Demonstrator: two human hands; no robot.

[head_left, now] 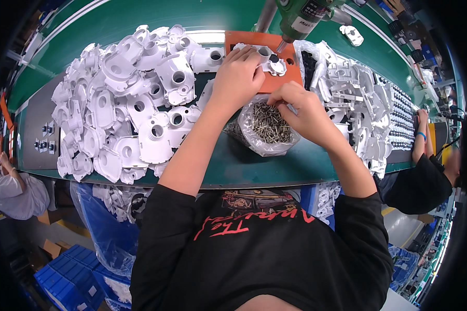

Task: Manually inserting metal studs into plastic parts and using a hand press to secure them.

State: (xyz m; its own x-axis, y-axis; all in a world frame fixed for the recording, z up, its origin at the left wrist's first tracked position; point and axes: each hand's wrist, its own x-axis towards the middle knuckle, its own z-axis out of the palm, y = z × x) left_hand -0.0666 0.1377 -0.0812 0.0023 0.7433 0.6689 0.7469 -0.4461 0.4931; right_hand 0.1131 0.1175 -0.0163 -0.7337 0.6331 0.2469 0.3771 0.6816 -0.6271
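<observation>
My left hand (pixel 238 75) lies over a white plastic housing (pixel 263 52) on an orange fixture plate (pixel 275 83), its fingers bent over the part's left end. A small black piece (pixel 274 58) sits in the housing's right side. My right hand (pixel 303 111) hovers at the upper right of a clear plastic bag (pixel 267 150) full of small metal screws (pixel 270 124). Thumb and forefinger are pinched together there; whatever lies between them is too small to make out. The tip of a green machine with a metal bit (pixel 282 45) hangs above the plate's right side.
White housings (pixel 135 103) are heaped on the left, and other white parts (pixel 358 98) on the right, beside rows of small black-and-silver pieces (pixel 401 114). Blue crates (pixel 72 274) stand on the floor at lower left. Two other people work at either side.
</observation>
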